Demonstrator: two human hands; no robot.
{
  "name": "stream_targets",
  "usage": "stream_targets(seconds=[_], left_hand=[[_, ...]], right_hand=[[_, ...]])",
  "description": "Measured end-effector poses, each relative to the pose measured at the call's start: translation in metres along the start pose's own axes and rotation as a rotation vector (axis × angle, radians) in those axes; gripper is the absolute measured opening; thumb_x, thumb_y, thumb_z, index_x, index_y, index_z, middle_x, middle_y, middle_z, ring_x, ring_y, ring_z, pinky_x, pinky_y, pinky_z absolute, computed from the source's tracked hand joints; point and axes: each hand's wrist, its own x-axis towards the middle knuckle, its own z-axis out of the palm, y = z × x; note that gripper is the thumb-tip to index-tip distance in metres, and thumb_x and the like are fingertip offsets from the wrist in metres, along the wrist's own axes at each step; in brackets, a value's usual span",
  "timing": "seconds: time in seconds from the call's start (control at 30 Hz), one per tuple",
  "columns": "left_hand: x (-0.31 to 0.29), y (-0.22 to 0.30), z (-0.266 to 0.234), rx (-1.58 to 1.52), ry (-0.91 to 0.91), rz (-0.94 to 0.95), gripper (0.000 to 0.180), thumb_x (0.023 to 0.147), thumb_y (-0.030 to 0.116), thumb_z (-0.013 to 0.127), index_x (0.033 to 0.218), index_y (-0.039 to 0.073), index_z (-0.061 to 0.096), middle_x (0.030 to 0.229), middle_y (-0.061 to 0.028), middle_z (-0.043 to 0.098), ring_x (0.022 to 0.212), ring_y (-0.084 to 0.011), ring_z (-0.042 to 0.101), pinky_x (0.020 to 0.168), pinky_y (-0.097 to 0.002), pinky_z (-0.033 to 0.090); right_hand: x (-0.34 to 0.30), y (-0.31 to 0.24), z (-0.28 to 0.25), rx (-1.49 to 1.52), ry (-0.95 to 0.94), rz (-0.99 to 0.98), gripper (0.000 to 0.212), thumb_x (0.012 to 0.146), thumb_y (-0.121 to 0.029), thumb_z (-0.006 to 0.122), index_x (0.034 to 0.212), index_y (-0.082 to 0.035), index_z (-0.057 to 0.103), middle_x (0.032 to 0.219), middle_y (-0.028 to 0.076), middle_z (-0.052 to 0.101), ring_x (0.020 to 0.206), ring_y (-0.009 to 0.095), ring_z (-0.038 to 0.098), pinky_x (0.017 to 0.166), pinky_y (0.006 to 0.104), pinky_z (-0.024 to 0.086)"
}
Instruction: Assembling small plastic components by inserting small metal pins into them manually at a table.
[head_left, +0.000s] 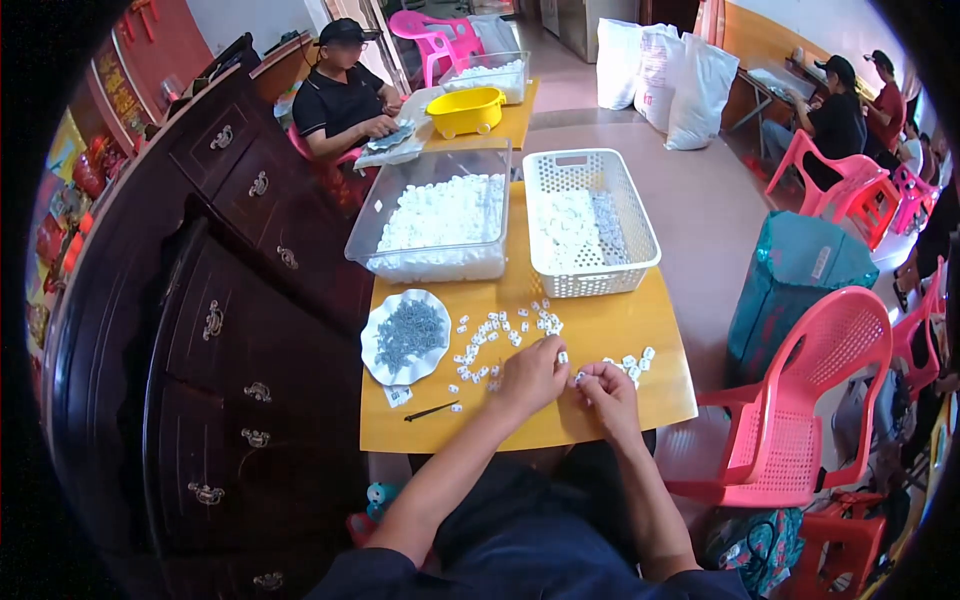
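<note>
My left hand (pixel 532 380) is closed over the wooden table, a small white plastic piece (pixel 562 357) showing at its fingertips. Close beside it, my right hand (pixel 611 402) pinches another small white piece (pixel 580 378) between thumb and finger. Loose white pieces with dark marks (pixel 487 335) lie scattered beyond and left of my left hand. A smaller group (pixel 630 364) sits just past my right hand. On the left, a white wavy-rimmed plate (pixel 376 372) bears a heap of thin grey pieces (pixel 412 333). A slim dark tool (pixel 431 411) lies near the table's front edge.
A clear bin (pixel 440 268) of white pieces and a white perforated basket (pixel 592 283) stand at the table's far side. Dark drawers (pixel 240 340) flank the left; a pink chair (pixel 800 400) stands right. Across the table, a person (pixel 345 105) works by a yellow tub (pixel 466 110).
</note>
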Motion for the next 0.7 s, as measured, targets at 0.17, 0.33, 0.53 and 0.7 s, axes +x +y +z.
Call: stream_targets(seconds=[0.17, 0.33, 0.53, 0.7], left_hand=[[-0.009, -0.001, -0.018, -0.123, 0.086, 0.041, 0.022, 0.085, 0.009, 0.072, 0.105, 0.003, 0.064, 0.082, -0.0135, 0.070, 0.071, -0.0305, 0.069, 0.064, -0.0404, 0.054], [-0.034, 0.001, -0.039, -0.374, 0.034, -0.131, 0.021, 0.085, 0.002, 0.073, 0.104, 0.002, 0.066, 0.077, -0.0055, 0.066, 0.061, -0.0083, 0.060, 0.057, -0.0266, 0.048], [-0.066, -0.011, -0.038, -0.485, 0.070, -0.136, 0.022, 0.087, -0.001, 0.072, 0.108, 0.001, 0.067, 0.076, 0.0004, 0.061, 0.063, -0.0041, 0.055, 0.058, -0.0237, 0.047], [-0.065, -0.022, -0.039, -0.406, 0.027, -0.147, 0.020, 0.088, -0.001, 0.072, 0.108, 0.001, 0.067, 0.078, 0.0011, 0.063, 0.065, -0.0042, 0.057, 0.061, -0.0224, 0.049]], right_hand=[[0.002, -0.007, 0.004, 0.042, 0.019, 0.019, 0.010, 0.100, -0.007, 0.063, 0.108, 0.000, 0.064, 0.093, 0.003, 0.073, 0.074, 0.007, 0.064, 0.066, 0.0201, 0.050], [-0.004, -0.009, 0.009, 0.023, 0.007, 0.043, 0.010, 0.100, -0.009, 0.064, 0.108, -0.001, 0.065, 0.093, 0.005, 0.074, 0.077, 0.008, 0.065, 0.068, 0.0200, 0.049], [-0.018, -0.009, 0.020, 0.009, -0.083, 0.087, 0.011, 0.101, -0.011, 0.065, 0.105, -0.001, 0.066, 0.091, 0.001, 0.072, 0.076, 0.006, 0.064, 0.067, 0.0201, 0.049], [-0.015, -0.010, 0.018, -0.172, -0.090, 0.132, 0.011, 0.101, -0.013, 0.066, 0.101, -0.002, 0.066, 0.085, -0.001, 0.067, 0.072, 0.004, 0.059, 0.065, 0.0194, 0.045]])
